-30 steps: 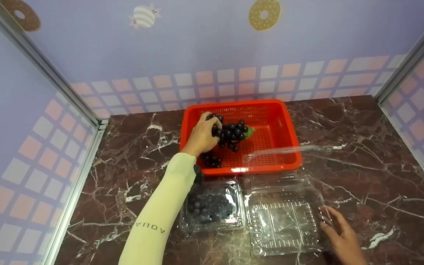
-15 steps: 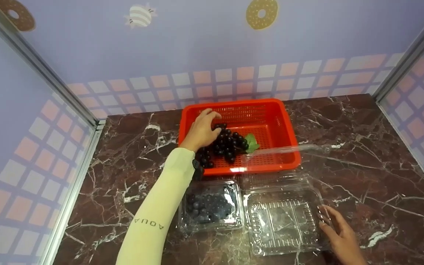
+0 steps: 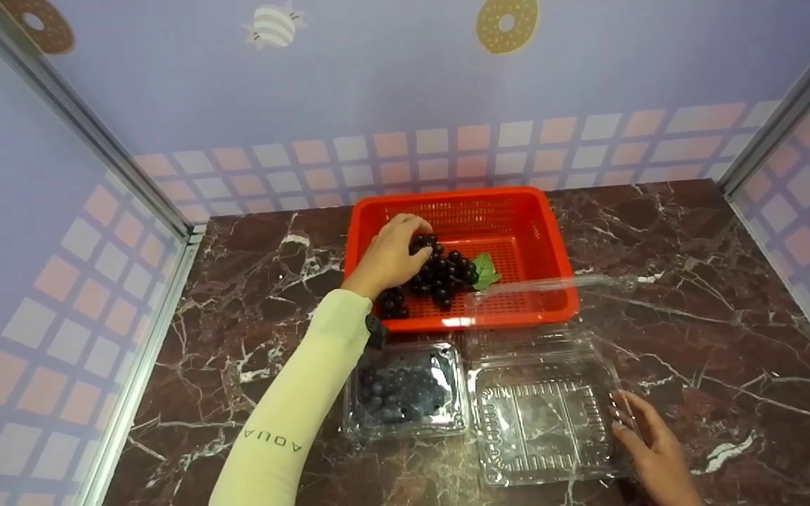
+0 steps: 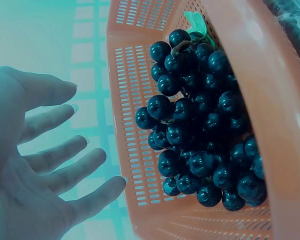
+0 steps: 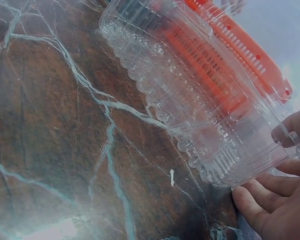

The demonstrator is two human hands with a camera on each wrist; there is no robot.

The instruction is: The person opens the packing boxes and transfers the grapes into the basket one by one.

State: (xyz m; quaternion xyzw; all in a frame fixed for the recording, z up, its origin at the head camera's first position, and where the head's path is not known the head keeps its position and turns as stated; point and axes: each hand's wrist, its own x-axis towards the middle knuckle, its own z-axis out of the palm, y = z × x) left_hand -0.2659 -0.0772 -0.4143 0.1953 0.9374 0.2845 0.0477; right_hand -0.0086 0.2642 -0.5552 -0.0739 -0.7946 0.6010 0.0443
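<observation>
My left hand (image 3: 391, 256) is over the left side of a red plastic basket (image 3: 554, 242), close to a bunch of dark grapes (image 3: 441, 275) with a green leaf (image 3: 486, 272). In the left wrist view the fingers (image 4: 97, 197) are spread and apart from the grapes (image 4: 200, 130). My right hand (image 3: 658, 453) grips the right edge of a clear plastic clamshell container (image 3: 542, 425), which has its lid raised against the basket. Thumb above and fingers below hold its rim in the right wrist view.
A closed clear container (image 3: 405, 393) of dark grapes stands left of the open clamshell. More dark grapes (image 3: 392, 302) lie in the basket's front left corner. Patterned panels (image 3: 391, 84) enclose the dark marbled table (image 3: 714, 330) at the back and sides.
My left hand has let go of the grape bunch, which has settled lower in the basket with its leaf showing more. My right hand stays on the clamshell's edge.
</observation>
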